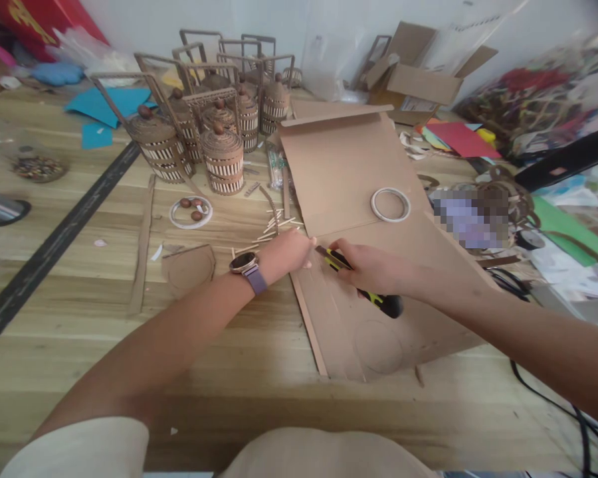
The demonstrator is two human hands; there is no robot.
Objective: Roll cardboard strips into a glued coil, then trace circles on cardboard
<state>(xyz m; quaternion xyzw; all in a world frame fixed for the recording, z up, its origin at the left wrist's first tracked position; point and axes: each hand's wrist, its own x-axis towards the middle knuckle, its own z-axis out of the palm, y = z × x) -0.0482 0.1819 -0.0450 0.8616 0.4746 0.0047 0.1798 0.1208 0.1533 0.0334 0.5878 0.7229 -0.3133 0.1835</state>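
Note:
A large sheet of brown cardboard (349, 159) lies on the wooden table, with a circle drawn near its front edge. My right hand (371, 267) is closed around a black and yellow utility knife (389, 305), its blade end pointing toward my left hand. At the sheet's left edge, my left hand (292, 254) has its fingers bent together; whether they hold anything is hidden. A narrow cardboard strip (309, 325) runs along that edge toward me. On the sheet, beyond my right hand, rests a white ring (390, 204).
Several woven lantern-like baskets (222, 159) with tall handles stand at the back left. Another ring (191, 212) encircles brown beads. Thin sticks (274, 229) lie beside my left hand. An opened box (413, 79) is at the back; black cables (553, 392) run at the right.

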